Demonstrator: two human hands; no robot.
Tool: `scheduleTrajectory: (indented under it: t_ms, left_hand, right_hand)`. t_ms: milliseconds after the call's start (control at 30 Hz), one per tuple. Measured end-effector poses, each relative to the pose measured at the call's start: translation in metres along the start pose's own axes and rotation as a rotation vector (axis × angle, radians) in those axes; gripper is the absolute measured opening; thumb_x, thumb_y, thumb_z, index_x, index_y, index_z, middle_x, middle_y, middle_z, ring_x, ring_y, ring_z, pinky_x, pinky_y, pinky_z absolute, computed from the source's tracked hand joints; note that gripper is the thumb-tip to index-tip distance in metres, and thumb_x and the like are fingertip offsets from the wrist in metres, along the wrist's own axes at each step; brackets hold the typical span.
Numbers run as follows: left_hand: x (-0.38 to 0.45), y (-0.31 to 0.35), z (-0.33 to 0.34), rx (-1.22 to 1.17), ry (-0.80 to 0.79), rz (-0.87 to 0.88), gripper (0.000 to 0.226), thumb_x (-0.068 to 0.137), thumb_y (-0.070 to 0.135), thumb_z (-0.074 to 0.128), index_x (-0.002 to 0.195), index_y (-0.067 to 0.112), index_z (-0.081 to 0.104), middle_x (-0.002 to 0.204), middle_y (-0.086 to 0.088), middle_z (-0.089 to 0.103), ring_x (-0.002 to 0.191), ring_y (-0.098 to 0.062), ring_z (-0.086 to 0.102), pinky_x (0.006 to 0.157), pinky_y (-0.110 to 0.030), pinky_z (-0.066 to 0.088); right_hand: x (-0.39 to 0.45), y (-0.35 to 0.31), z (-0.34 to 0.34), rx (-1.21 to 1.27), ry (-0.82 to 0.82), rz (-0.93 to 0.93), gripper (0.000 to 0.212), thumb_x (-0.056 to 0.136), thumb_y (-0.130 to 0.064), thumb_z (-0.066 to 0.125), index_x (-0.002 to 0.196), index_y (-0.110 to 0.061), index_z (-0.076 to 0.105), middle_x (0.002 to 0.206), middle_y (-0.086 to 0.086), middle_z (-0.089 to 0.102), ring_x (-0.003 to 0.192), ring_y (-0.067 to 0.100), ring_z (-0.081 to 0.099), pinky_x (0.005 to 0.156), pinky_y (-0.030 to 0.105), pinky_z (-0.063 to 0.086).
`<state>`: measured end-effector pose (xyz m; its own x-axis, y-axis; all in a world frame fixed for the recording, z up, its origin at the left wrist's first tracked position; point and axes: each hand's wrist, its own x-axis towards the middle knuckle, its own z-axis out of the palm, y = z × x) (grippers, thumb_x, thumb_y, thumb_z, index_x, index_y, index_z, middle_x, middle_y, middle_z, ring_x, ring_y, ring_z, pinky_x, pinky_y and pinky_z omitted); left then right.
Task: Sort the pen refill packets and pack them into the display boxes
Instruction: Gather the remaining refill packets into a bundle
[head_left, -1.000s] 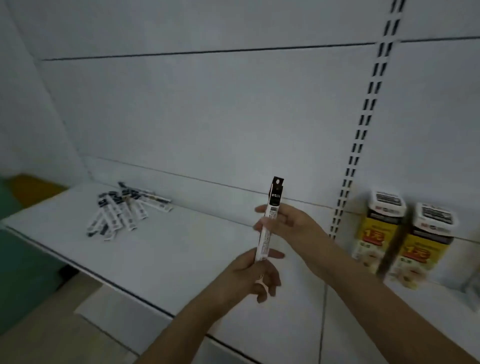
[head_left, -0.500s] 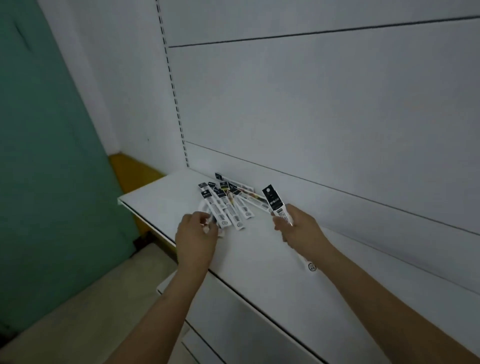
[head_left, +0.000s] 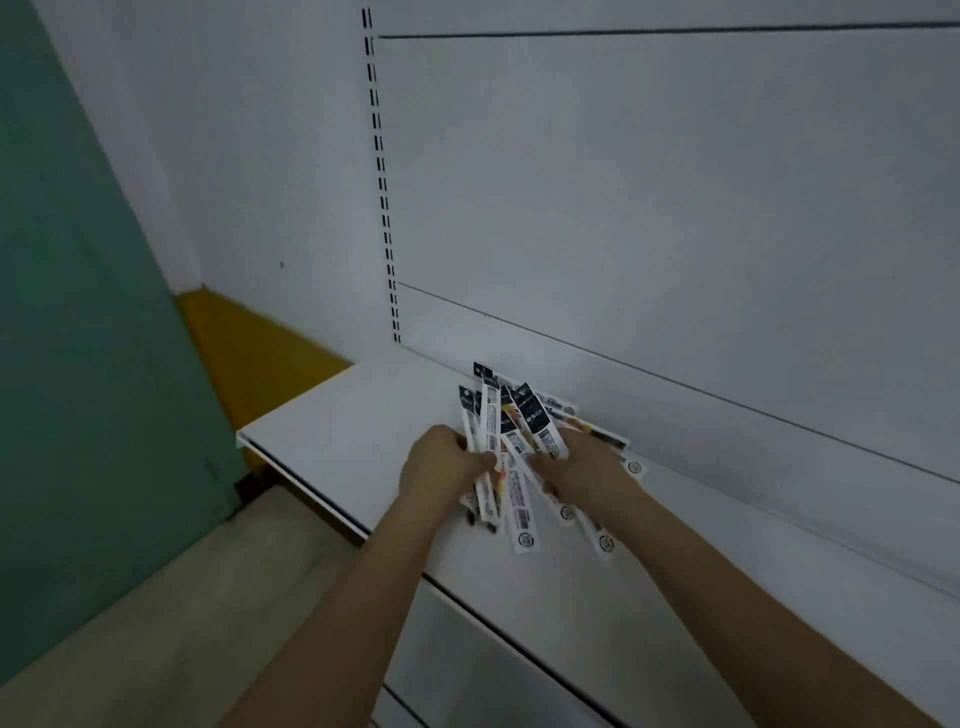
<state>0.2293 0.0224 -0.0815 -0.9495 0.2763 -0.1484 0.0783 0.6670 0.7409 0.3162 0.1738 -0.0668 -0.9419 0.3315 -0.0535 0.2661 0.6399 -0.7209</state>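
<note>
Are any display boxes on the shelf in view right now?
No, the white shelf shows only refill packets gathered by both hands.

Packets (head_left: 511, 457) on shelf (head_left: 353, 431) (between hands).

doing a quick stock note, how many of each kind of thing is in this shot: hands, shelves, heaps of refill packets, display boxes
hands: 2, left hand and right hand, both gripping packets
shelves: 1, white shelf
heaps of refill packets: 1, fanned heap of refill packets; single packets overlap too much to count
display boxes: 0 in view
total: 4
</note>
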Motion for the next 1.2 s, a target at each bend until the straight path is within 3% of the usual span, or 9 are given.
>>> scheduleTrajectory:
  t_ms: [67,167,267,367,467,633,867,1000,1200]
  left_hand:
    - [0.001,-0.003,-0.009,-0.090,-0.023,0.020,0.004,0.083,0.017,0.071,0.086,0.015,0.072,0.069,0.004,0.065,0.063,-0.009,0.063,0.059,-0.024,0.052]
    - [0.002,-0.006,-0.015,-0.185,-0.055,0.013,0.009,0.083,0.011,0.070,0.091,0.013,0.074,0.085,-0.006,0.075,0.078,-0.020,0.072,0.078,-0.038,0.059]
    - [-0.002,-0.006,-0.017,-0.262,-0.084,0.027,0.011,0.086,0.011,0.070,0.095,0.012,0.074,0.090,-0.007,0.077,0.079,-0.020,0.074,0.079,-0.041,0.060]
    - [-0.011,-0.001,-0.017,-0.442,-0.133,0.040,0.014,0.089,0.008,0.069,0.102,0.010,0.073,0.089,-0.006,0.078,0.079,-0.020,0.075,0.075,-0.038,0.061]
    - [-0.013,0.003,-0.015,-0.534,-0.173,0.054,0.017,0.090,0.006,0.066,0.106,0.009,0.071,0.092,-0.006,0.078,0.083,-0.021,0.075,0.069,-0.030,0.060]
    - [-0.011,0.008,-0.014,-0.632,-0.129,0.076,0.019,0.090,0.009,0.068,0.109,0.009,0.071,0.097,-0.007,0.077,0.089,-0.025,0.075,0.085,-0.044,0.059]
    - [-0.012,0.017,-0.004,-0.542,-0.241,0.141,0.017,0.091,0.021,0.067,0.107,0.016,0.070,0.098,-0.002,0.077,0.091,-0.022,0.074,0.090,-0.041,0.057]
    - [-0.013,0.021,-0.004,-0.410,-0.197,0.277,0.016,0.096,0.025,0.061,0.110,0.022,0.067,0.098,0.001,0.077,0.089,-0.019,0.074,0.086,-0.042,0.058]
    - [-0.022,0.027,0.002,-0.151,-0.109,0.486,0.016,0.100,0.029,0.053,0.114,0.037,0.055,0.100,0.017,0.068,0.089,0.008,0.064,0.076,-0.015,0.051]
  right_hand:
    - [0.006,-0.002,0.002,0.013,-0.005,0.010,0.022,0.097,-0.034,0.056,0.103,-0.014,0.061,0.071,-0.004,0.064,0.039,-0.009,0.053,0.045,0.014,0.039]
    - [0.012,-0.008,-0.001,0.129,-0.001,0.012,0.020,0.096,-0.032,0.058,0.082,-0.018,0.059,0.064,-0.002,0.061,0.034,-0.007,0.049,0.044,0.016,0.041]
    - [0.018,-0.012,-0.001,0.180,-0.004,-0.006,0.034,0.094,-0.038,0.061,0.072,-0.013,0.061,0.057,0.002,0.060,0.032,-0.002,0.048,0.040,0.013,0.040]
    - [0.023,-0.014,0.003,0.230,-0.019,0.007,0.035,0.089,-0.041,0.067,0.072,-0.011,0.066,0.060,0.003,0.065,0.035,0.000,0.050,0.040,0.014,0.040]
    - [0.025,-0.014,0.003,0.403,-0.066,0.056,0.017,0.088,-0.035,0.070,0.079,-0.021,0.068,0.067,-0.003,0.071,0.045,0.002,0.058,0.044,0.016,0.043]
    - [0.027,-0.014,-0.008,0.585,-0.052,0.027,0.007,0.089,-0.029,0.069,0.095,-0.026,0.068,0.078,-0.011,0.075,0.064,0.005,0.070,0.054,0.020,0.051]
    - [0.028,-0.016,-0.012,0.737,0.017,-0.103,0.021,0.088,-0.025,0.070,0.108,-0.026,0.066,0.099,-0.010,0.075,0.089,0.007,0.072,0.078,0.030,0.057]
    - [0.027,-0.018,-0.014,0.761,-0.027,-0.131,0.026,0.094,-0.027,0.061,0.120,-0.027,0.061,0.108,-0.007,0.074,0.098,0.012,0.071,0.087,0.036,0.056]
    - [0.020,-0.023,-0.012,0.749,-0.069,-0.254,0.035,0.088,-0.033,0.068,0.118,-0.035,0.051,0.100,-0.017,0.071,0.092,-0.002,0.068,0.075,0.014,0.053]
